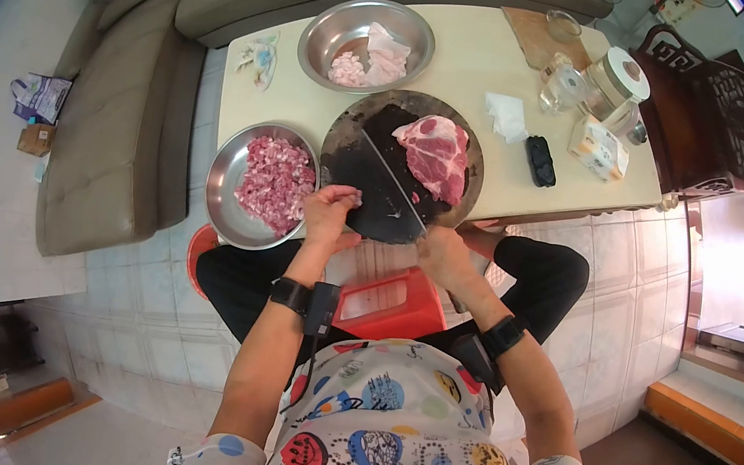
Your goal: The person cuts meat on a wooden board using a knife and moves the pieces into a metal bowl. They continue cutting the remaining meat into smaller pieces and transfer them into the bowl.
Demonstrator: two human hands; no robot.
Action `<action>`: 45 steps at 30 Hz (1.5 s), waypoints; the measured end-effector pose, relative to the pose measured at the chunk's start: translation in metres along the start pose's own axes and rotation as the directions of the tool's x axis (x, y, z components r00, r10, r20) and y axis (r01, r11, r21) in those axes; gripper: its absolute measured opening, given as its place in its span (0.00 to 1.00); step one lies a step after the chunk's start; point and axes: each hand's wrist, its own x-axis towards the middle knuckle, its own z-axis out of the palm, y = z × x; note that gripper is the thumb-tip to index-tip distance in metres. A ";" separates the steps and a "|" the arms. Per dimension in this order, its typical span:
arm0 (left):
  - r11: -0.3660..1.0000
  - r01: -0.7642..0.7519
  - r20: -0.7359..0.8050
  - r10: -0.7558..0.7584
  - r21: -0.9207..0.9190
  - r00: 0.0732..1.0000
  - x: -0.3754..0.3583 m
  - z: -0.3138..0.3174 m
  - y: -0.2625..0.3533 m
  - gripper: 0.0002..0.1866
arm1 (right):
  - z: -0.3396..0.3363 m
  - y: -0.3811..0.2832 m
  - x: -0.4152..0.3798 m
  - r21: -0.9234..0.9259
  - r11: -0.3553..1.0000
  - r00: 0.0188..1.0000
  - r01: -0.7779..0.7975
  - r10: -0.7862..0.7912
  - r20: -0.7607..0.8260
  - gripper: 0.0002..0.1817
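My right hand (445, 258) is closed around the handle of a kitchen knife (394, 178), whose long blade slants across a round, dark cutting board (350, 119). At the board's near left edge, my left hand (329, 214) is closed, its fingertips pinched together; whatever they hold is too small to make out. A large piece of raw meat (436, 156) lies on the board's right side, beyond the blade. One small scrap of meat (415, 198) sits near it. Left of my left hand stands a metal bowl (221, 200) of diced meat (273, 184).
Behind the board, a wide metal basin (319, 42) holds pale pieces and a pale sheet. Tissue (505, 116), a black object (541, 162), a tissue pack (599, 149), a jug (614, 81) and a wooden board (531, 40) are on the right. A red stool (395, 303) stands below.
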 end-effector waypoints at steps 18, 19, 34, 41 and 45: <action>0.898 -0.124 -0.052 0.161 0.421 0.986 -0.003 0.033 -0.018 0.06 | -0.004 -0.022 -0.005 0.086 0.996 0.998 -0.016 0.021 -0.054 0.09; 0.898 -0.121 -0.055 0.159 0.422 0.986 -0.003 0.033 -0.019 0.06 | 0.000 -0.022 -0.006 0.051 0.999 0.998 -0.001 0.005 -0.065 0.08; 0.815 -0.058 -0.090 0.134 0.576 0.987 -0.001 0.034 -0.013 0.06 | -0.013 -0.012 -0.026 -0.069 0.992 0.992 0.101 -0.096 0.079 0.05; 0.828 -0.100 -0.039 0.146 0.552 0.989 0.001 0.028 -0.023 0.05 | -0.028 -0.014 -0.026 -0.065 0.995 0.987 0.079 -0.069 0.147 0.05; 0.859 -0.142 -0.029 0.179 0.492 0.983 0.005 0.027 -0.032 0.04 | -0.025 -0.009 -0.028 -0.025 0.998 0.985 0.051 -0.047 0.168 0.09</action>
